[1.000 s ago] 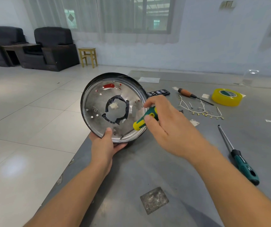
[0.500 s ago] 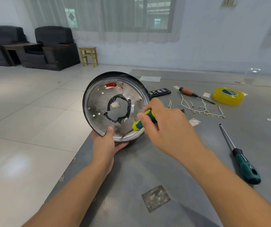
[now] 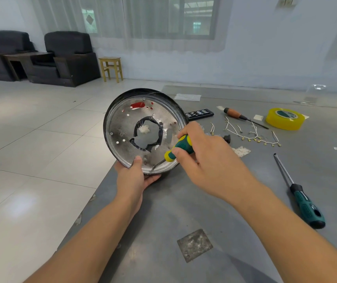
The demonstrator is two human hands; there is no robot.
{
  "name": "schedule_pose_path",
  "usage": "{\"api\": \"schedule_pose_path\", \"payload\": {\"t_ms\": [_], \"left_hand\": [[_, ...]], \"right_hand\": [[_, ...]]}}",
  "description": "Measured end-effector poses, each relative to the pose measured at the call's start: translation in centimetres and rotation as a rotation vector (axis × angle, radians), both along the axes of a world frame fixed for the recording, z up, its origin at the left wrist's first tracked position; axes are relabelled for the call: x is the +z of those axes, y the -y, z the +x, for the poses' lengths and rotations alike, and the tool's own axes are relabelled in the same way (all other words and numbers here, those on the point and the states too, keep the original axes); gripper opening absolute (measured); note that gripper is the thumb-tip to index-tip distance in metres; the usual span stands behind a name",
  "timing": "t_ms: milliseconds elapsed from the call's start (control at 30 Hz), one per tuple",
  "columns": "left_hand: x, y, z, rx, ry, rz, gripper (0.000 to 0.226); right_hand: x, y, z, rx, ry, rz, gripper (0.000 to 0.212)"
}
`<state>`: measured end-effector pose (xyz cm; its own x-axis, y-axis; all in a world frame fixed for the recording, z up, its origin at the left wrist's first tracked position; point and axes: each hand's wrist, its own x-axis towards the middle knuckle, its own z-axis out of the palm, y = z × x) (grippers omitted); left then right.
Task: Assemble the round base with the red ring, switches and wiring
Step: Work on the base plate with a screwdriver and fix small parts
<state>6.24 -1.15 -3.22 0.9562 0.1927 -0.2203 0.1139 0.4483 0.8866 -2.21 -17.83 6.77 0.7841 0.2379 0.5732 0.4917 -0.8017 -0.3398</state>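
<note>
While the left hand (image 3: 132, 178) grips the lower rim of the round silver metal base with a black outer edge (image 3: 120, 127), thumb on its face and fingers curled behind, the base stands tilted up on edge over the near-left corner of the grey worktop (image 3: 163, 217). Its face shows small punched holes, a jagged central opening lined with black tape, and a red patch (image 3: 137, 105) seen through a slot near the top, far from that hand. No writing can be read on it.

Just right of it, the right hand (image 3: 206, 158) is wrapped around the green-and-yellow handled screwdriver (image 3: 179, 149), whose thin shaft slants down-left so the tip meets the base's face near the bottom rim, close beside the left thumb.

Beyond the right hand lie a black flat case of bits (image 3: 200, 113), a bundle of short white wires with brass terminals (image 3: 253, 132) and a wooden-handled screwdriver (image 3: 243, 117). Farther right sits a yellow roll of tape (image 3: 285, 119); print on its core is too blurred to read. Right of the right forearm lies a long dark-teal screwdriver (image 3: 299, 193), its handle marking illegible.
</note>
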Motion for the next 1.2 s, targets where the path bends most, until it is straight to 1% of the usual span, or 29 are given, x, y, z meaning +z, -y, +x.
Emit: {"api": "schedule_pose_path", "payload": {"t_ms": [100,333,500,633,700,767,800,867,933,1000,1033,1100,1200], "left_hand": [[-0.2,0.1,0.2,0.014,-0.009,0.003,0.038],[-0.5,0.1,0.4,0.028,-0.004,0.013,0.042],[-0.6,0.1,0.4,0.021,0.011,0.018,0.04],[-0.7,0.0,0.5,0.048,0.02,0.023,0.035],[-0.6,0.0,0.5,0.056,0.03,0.006,0.035],[-0.7,0.1,0.4,0.053,0.027,0.008,0.042],[-0.8,0.2,0.4,0.049,0.028,0.016,0.044],[-0.9,0.2,0.4,0.038,0.034,0.028,0.046],[-0.9,0.1,0.5,0.032,0.032,0.035,0.046],[-1.0,-0.1,0.6,0.032,0.031,0.035,0.045],[-1.1,-0.1,0.6,0.027,0.034,0.032,0.045],[-1.1,-0.1,0.6,0.014,0.052,0.035,0.047],[-1.3,0.1,0.6,0.009,0.075,0.054,0.047]], "right_hand": [[-0.3,0.0,0.0,-0.041,0.015,0.007,0.024],[-0.5,0.1,-0.1,-0.058,0.016,0.03,0.025],[-0.8,0.2,0.0,-0.072,0.017,0.07,0.024],[-1.1,0.7,0.0,-0.135,-0.01,0.089,0.025],[-1.1,1.1,0.1,-0.137,-0.055,0.168,0.02],[-0.9,1.5,0.0,-0.125,-0.108,0.286,0.017],[-0.8,1.7,-0.2,-0.126,-0.11,0.297,0.016],[-0.9,1.6,-0.8,-0.146,-0.063,0.215,0.018],[-0.6,1.3,-1.7,-0.178,0.097,0.127,0.019],[0.2,1.6,-2.3,-0.211,0.251,0.166,0.02],[0.7,2.1,-2.3,-0.226,0.283,0.207,0.019],[1.2,3.4,-2.1,-0.251,0.283,0.25,0.018],[0.0,5.4,-1.3,-0.333,0.322,0.207,0.017]]}}
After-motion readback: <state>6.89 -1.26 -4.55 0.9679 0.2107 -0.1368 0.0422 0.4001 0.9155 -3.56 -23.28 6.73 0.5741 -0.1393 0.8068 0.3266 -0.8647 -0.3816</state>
